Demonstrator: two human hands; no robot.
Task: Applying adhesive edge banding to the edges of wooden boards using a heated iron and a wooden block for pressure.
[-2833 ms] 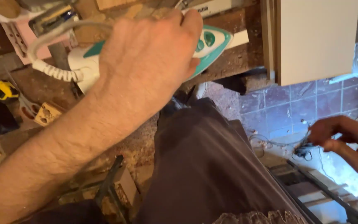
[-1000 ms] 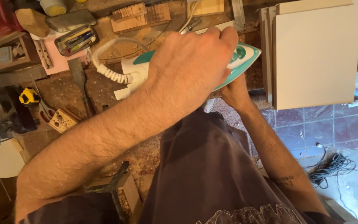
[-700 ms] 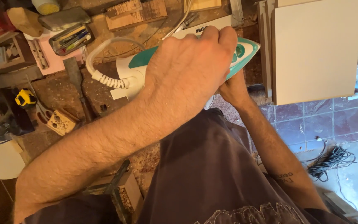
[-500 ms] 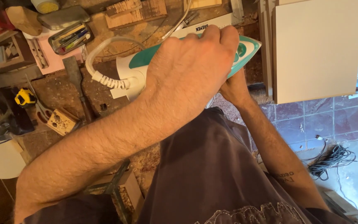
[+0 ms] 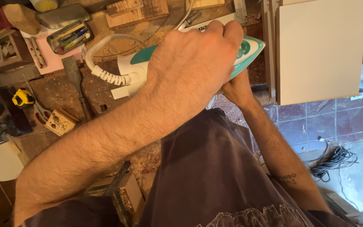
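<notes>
- Left hand (image 5: 194, 63), centre frame: fingers wrapped over teal-and-white iron (image 5: 248, 50), pressing it down on tabletop (image 5: 55, 88).
- Right hand (image 5: 236, 90) beneath iron's tip, steadying; fingers hidden, grip unclear.

The left hand (image 5: 194, 63) wraps over the handle of a white and teal clothes iron (image 5: 248, 48) on the sawdust-strewn worktop (image 5: 59, 88); the right hand (image 5: 237, 90) presses against the iron's underside at the worktop's near edge; its ribbed white cord (image 5: 101, 73) loops left; a pale board (image 5: 320, 46) stands just right; a yellow tape measure (image 5: 22, 97) lies far left.
</notes>
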